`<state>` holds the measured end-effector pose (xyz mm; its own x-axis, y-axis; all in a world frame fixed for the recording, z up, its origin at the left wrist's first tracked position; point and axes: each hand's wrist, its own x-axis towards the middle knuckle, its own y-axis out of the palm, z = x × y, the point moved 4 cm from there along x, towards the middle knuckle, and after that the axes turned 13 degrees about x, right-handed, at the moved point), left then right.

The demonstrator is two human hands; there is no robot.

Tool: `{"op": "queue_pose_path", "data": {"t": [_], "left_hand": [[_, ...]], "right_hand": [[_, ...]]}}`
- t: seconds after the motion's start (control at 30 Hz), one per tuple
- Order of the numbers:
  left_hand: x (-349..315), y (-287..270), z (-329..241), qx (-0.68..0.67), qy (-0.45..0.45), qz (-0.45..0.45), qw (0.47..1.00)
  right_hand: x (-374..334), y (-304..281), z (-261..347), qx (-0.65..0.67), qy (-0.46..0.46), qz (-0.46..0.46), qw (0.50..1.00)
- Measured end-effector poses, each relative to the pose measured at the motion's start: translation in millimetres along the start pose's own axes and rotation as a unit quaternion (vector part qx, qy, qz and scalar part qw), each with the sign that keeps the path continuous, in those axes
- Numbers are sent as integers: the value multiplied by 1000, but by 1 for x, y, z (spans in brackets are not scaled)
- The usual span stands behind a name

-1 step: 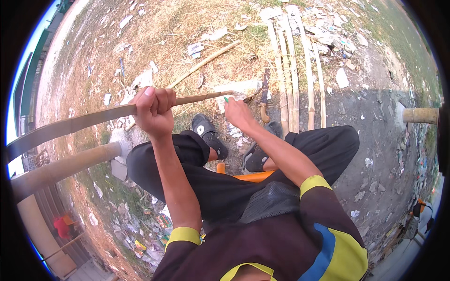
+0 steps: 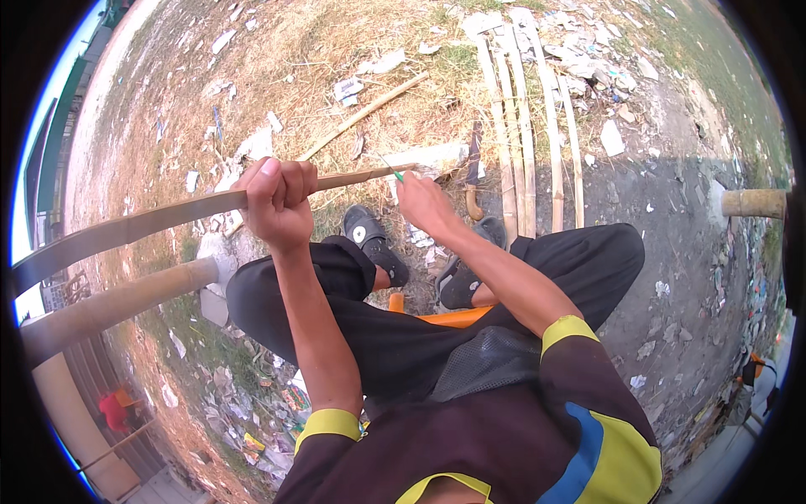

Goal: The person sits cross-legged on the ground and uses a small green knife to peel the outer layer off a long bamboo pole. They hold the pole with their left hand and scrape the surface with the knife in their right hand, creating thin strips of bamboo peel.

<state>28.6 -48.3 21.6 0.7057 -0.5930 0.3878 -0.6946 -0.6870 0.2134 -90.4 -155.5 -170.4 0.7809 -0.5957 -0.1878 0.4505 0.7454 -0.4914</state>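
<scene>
My left hand [image 2: 280, 200] is closed in a fist round a long bamboo strip [image 2: 143, 220]. The strip runs from the far left, through the fist, to a narrow end in front of my right hand [image 2: 426, 202]. That hand is closed on a small green-handled knife [image 2: 398, 175], whose thin blade points up and left across the strip's end. Most of the handle is hidden by the fingers. Just right of this hand, a machete [image 2: 475, 160] with a curved wooden handle lies on the ground.
Several split bamboo strips [image 2: 554, 143] lie side by side at the upper right. Another bamboo piece [image 2: 365, 115] rests on dry grass ahead. Thick bamboo poles [image 2: 117, 307] [image 2: 753, 203] stand at both sides. I sit on an orange seat [image 2: 457, 318]; scraps litter the ground.
My right hand and the green-handled knife have shifted slightly left along the bamboo strip, and more of the blade shows. My left hand has barely moved.
</scene>
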Motion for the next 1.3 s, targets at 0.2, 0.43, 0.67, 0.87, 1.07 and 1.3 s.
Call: {"op": "queue_pose_path", "data": {"t": [0.2,0.43,0.67,0.87,1.07,1.3], "left_hand": [[4,0,2,0,-1,32,999],[-1,3,1,-24,-6,6,1000],[1,-4,2,14,-11,7,1000],[2,-6,1,16,-5,-12,1000],[8,4,0,-34,22,66,997],[5,-8,0,4,1,7,1000]], "right_hand": [[2,12,-36,0,20,-9,1000],[-2,28,-53,-24,41,2,999],[-3,32,-52,28,6,-46,999],[18,37,-58,19,65,-35,997],[15,46,-142,-63,187,99,975],[1,13,-89,56,153,-2,987]]}}
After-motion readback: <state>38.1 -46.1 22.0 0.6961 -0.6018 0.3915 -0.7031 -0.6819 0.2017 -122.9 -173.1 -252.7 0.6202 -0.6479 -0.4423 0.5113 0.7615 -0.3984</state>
